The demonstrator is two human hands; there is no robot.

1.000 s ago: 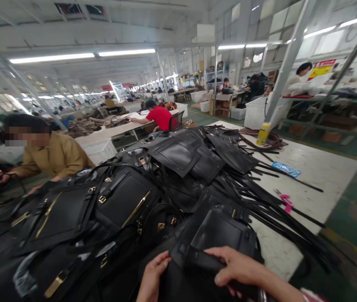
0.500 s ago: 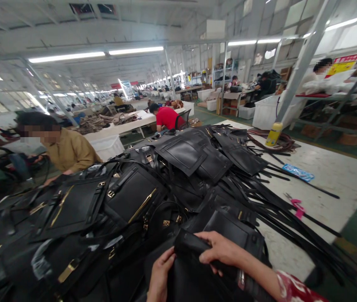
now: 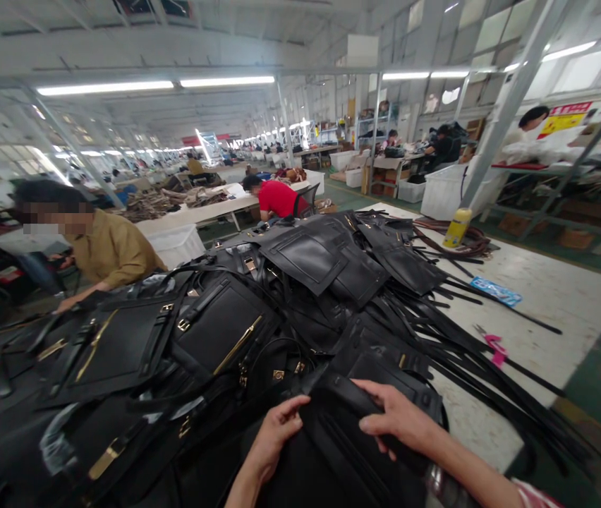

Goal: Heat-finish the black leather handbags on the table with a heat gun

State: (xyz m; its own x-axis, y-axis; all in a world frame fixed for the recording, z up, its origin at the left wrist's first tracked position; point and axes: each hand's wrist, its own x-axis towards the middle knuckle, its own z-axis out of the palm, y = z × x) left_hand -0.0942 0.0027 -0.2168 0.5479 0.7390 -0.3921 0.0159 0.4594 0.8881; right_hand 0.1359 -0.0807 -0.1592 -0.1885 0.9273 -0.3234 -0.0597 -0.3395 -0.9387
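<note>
A black leather bag (image 3: 340, 441) lies in front of me at the bottom of the head view, with raised seams running down its face. My left hand (image 3: 275, 436) pinches its left upper edge between thumb and fingers. On the opposite side, my right hand (image 3: 401, 422) grips the bag's upper right part, thumb on top and some fingertips hidden beneath. Just beyond my hands lies another black bag piece (image 3: 372, 353) with a flat pocket. The lower part of the held bag runs out of view.
Black bags (image 3: 221, 324) with gold buckles and zips are heaped across the table (image 3: 591, 296). Long black straps (image 3: 483, 360) trail right, near pink-handled snips (image 3: 496, 349), a blue packet (image 3: 496, 291) and a yellow bottle (image 3: 458, 227). A co-worker in a tan shirt (image 3: 118, 247) sits left.
My hands have moved farther apart, the right one shifting rightward. The bag's folded upper part now lies flatter, showing its seamed face. The view has shifted slightly.
</note>
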